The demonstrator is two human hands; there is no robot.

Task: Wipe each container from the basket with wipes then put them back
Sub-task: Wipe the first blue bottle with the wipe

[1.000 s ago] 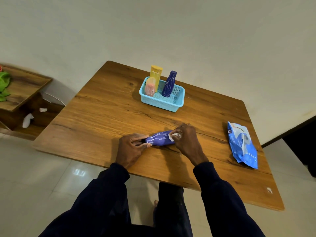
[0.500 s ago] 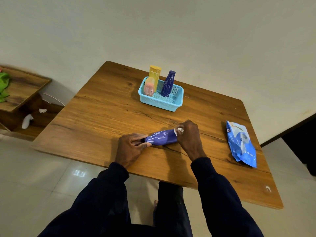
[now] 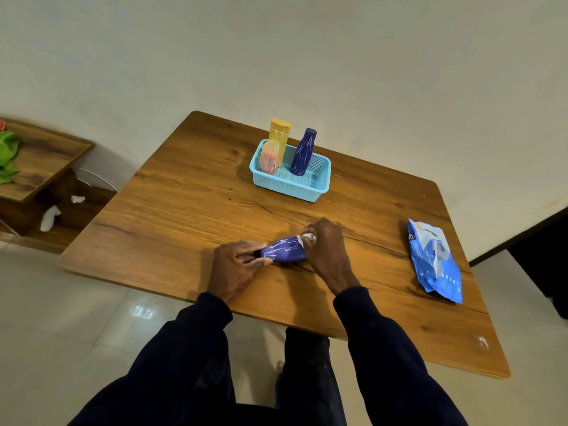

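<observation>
Our left hand (image 3: pixel 233 269) pinches the narrow end of the purple bottle (image 3: pixel 284 252) lying on the worktop (image 3: pixel 184 210); our right hand (image 3: pixel 325 247) grips a white wipe (image 3: pixel 309 238) against its other end.

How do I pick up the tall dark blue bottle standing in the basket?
Probably by its narrow upper part, with your fingers coming down from above and from the right. The dark blue bottle stands upright in the basket and gets slimmer toward the top. The yellow container and pink container crowd its left side.
</observation>
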